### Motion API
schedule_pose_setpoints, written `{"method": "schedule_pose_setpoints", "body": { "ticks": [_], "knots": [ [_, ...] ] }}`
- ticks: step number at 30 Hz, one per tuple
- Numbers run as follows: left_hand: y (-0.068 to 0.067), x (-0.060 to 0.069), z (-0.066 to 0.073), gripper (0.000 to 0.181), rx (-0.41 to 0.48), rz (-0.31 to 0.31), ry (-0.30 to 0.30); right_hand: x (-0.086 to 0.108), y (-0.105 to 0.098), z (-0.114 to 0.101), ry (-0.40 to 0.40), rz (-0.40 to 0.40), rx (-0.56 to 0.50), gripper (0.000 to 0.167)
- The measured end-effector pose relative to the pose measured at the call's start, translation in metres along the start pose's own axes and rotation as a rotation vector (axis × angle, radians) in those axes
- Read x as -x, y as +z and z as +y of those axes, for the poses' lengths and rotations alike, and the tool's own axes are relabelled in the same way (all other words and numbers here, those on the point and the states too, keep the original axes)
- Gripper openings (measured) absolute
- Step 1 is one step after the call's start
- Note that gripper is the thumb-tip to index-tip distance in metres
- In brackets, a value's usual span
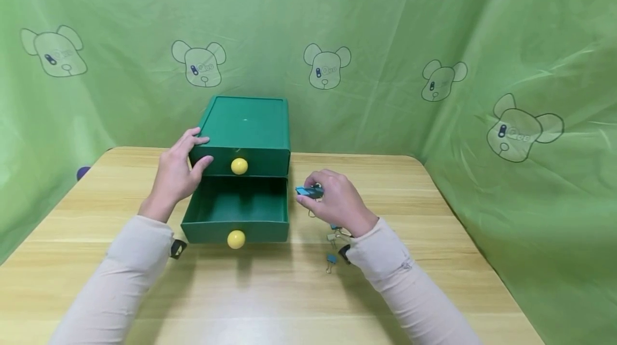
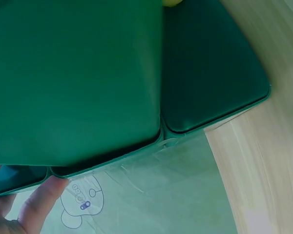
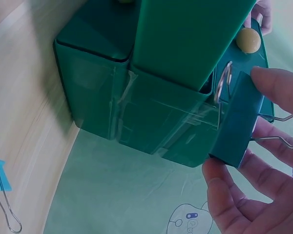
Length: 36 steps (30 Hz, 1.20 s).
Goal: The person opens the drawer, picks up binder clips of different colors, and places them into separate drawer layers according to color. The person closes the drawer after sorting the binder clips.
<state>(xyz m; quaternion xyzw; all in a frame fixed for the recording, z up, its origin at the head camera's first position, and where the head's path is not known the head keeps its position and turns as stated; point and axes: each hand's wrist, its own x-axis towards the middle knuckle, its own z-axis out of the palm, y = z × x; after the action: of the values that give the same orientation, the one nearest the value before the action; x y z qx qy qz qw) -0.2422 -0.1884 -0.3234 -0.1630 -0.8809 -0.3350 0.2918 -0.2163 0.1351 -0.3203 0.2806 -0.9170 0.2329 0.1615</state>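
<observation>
A green curtain printed with bear faces backs everything, and below it a wood-grained counter carries the things. On the counter, at eleven o'clock in the head view, stands a green drawer unit of what look like three tiers. Its middle drawer is pulled well out towards six o'clock.

The left hand lies at the drawer's ten o'clock, spread over the unit's upper corner with the thumb on the front and fingers on top — apparently bracing it. The right hand is at the drawer's three o'clock, thumb and fingers pinching a large binder clip.

That clip is up off the counter, just beside the drawer's right wall and not over its opening. The step in hand seems to be a transfer from counter to drawer; the next move would call for shifting the clip towards nine o'clock, over the side wall — high enough that its wire handles do not catch — and letting go.

Two yellow knobs mark the tiers, one on the open drawer, the other at twelve o'clock above it. Smallest, around the drawer's four o'clock, lie loose clips, blue and pale, some partly hidden by the right wrist.
</observation>
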Motion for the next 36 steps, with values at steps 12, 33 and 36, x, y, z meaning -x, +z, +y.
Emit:
{"method": "schedule_pose_setpoints", "body": {
  "ticks": [12, 33, 36],
  "knots": [
    [0.000, 0.001, 0.002, 0.038, 0.018, -0.007, -0.024, -0.005, -0.001, -0.005, -0.030, 0.007, -0.022, 0.025],
    [0.002, 0.002, 0.001, 0.039, 0.007, -0.017, -0.051, -0.015, 0.004, -0.014, -0.006, -0.040, -0.034, 0.025],
    [0.002, 0.001, 0.002, 0.040, 0.006, -0.022, -0.055, -0.016, 0.005, -0.015, -0.018, -0.035, -0.034, 0.025]
  ]
}}
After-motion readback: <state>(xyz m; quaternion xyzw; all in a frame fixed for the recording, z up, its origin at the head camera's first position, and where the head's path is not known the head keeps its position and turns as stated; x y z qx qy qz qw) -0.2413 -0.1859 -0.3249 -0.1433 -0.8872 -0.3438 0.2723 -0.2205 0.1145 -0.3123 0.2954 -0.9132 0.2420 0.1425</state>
